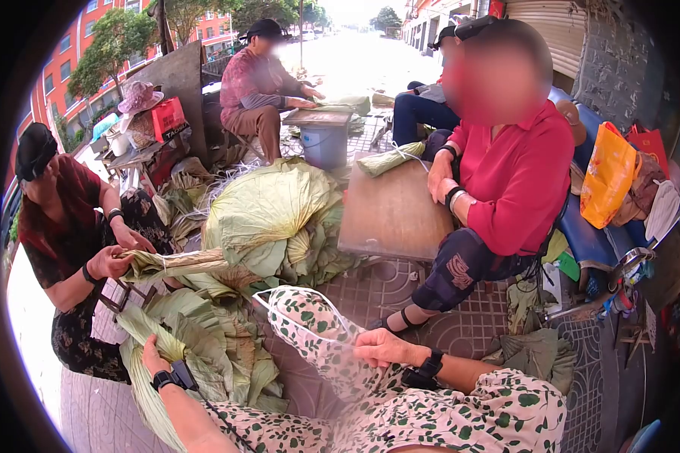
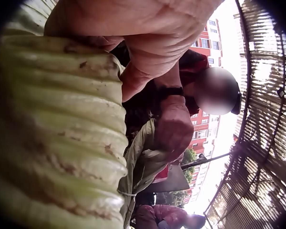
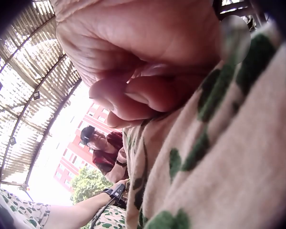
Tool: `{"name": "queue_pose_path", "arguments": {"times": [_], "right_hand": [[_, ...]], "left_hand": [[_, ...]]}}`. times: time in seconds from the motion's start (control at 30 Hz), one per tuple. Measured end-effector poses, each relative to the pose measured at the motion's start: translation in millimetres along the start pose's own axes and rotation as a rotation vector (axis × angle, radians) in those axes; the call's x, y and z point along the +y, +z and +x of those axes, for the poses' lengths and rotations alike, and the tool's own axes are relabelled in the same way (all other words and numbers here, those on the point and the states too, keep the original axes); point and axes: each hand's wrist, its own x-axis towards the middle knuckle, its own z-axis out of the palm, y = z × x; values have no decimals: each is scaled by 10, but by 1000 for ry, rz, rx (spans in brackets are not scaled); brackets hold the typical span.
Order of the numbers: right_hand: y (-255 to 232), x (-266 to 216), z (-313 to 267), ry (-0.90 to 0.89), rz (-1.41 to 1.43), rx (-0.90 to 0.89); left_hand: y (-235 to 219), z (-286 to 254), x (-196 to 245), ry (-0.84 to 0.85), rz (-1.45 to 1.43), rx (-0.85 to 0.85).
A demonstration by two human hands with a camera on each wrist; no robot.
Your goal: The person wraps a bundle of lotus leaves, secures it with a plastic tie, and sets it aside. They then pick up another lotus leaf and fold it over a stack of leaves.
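Observation:
At the lower left of the head view, the left hand (image 1: pixel 157 359) grips a stack of folded pale green leaves (image 1: pixel 147 332). The left wrist view has this hand (image 2: pixel 133 33) at the top, its thumb at the edge of the ribbed leaves (image 2: pixel 62 129). Over the patterned trouser leg, the right hand (image 1: pixel 381 349) has its fingers curled on a white string (image 1: pixel 298 326), which loops out over the knee. Seen closely in the right wrist view, the fingers of the right hand (image 3: pixel 143 81) are bent just above the cloth (image 3: pixel 195 157); the string is not clear there.
A large heap of leaves (image 1: pixel 272 204) lies ahead, beside a wooden board (image 1: pixel 389 208). A person at the left (image 1: pixel 75 226) holds a tied leaf bundle (image 1: pixel 181 262). Another in red (image 1: pixel 514 174) sits at the right, near hanging bags (image 1: pixel 608 174). More people sit farther back.

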Motion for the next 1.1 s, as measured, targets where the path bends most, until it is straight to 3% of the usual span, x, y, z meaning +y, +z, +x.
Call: {"name": "queue_pose_path", "arguments": {"times": [0.07, 0.3, 0.4, 0.87, 1.1], "right_hand": [[0, 13, 1, -3, 6, -1], [6, 25, 5, -37, -3, -2], [10, 32, 6, -36, -2, 4], [13, 39, 7, -48, 7, 9], [14, 21, 3, -31, 9, 11]], "left_hand": [[6, -63, 23, 67, 48, -13], [36, -72, 28, 59, 37, 13], [0, 38, -15, -24, -10, 19], [-62, -6, -28, 144, 79, -29], [-132, 188, -111, 113, 55, -34]]}}
